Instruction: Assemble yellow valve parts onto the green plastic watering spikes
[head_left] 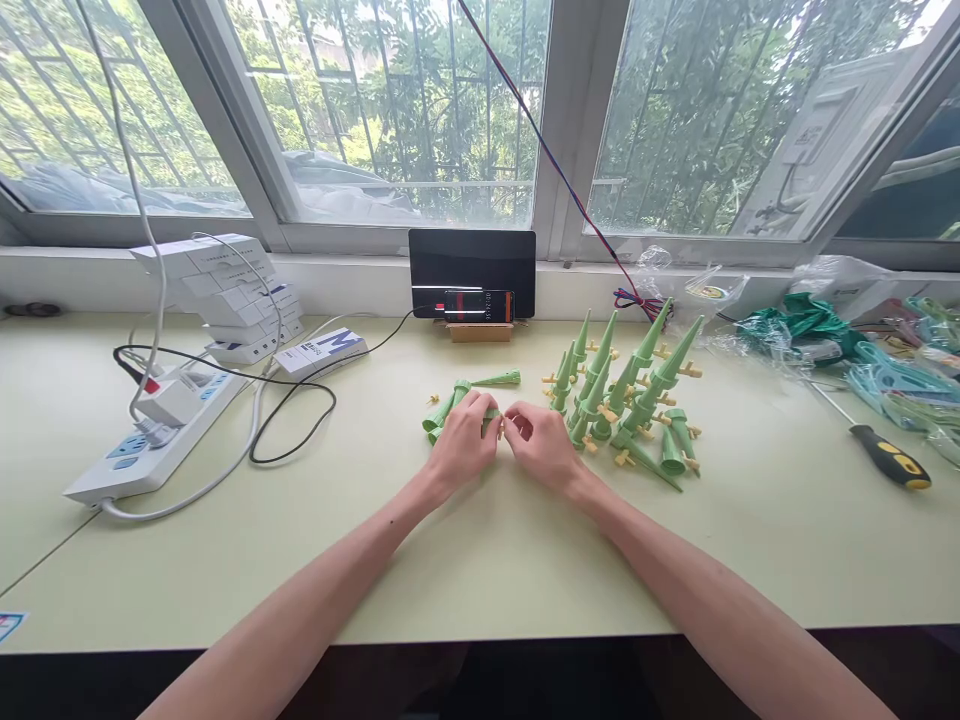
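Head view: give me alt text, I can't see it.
The left hand holds a partly hidden green piece above a pale table, the right hand close beside it. Green spikes with yellow fittings, many upright, cluster to the right; a few green cones lie by the left hand.

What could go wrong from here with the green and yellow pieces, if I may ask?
The right hand is close to the standing green spikes, so a sideways move might topple some. The small yellow piece between it and the left hand could slip from the pinch. The loose yellow bit, left of the left hand, could be brushed aside and lost.
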